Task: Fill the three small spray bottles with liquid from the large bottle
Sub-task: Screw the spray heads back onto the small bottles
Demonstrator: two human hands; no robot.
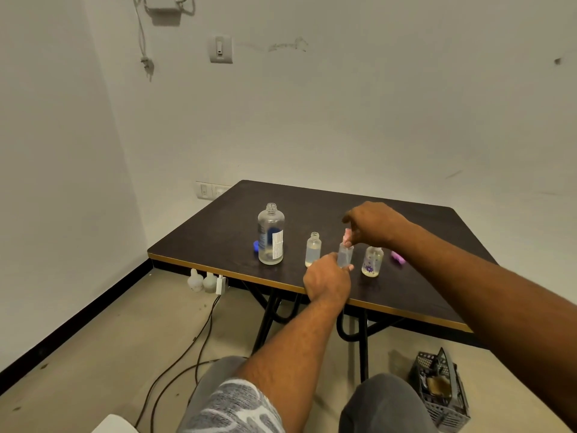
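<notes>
The large clear bottle (271,235) stands uncapped on the dark table (406,292), nearly empty, its blue cap (256,246) behind it. Three small clear bottles stand in a row to its right. The left one (313,249) is open with a little liquid at the bottom. My left hand (327,281) grips the base of the middle small bottle (345,254). Right above it, my right hand (374,225) pinches the pink spray top (347,237) at that bottle's neck. The right small bottle (372,261), with a purple flower print, stands open.
A purple spray cap (398,257) lies on the table behind the right bottle. Under the table edge are two white bottles (201,281) and cables on the floor. A grey plastic basket (441,392) sits on the floor at right.
</notes>
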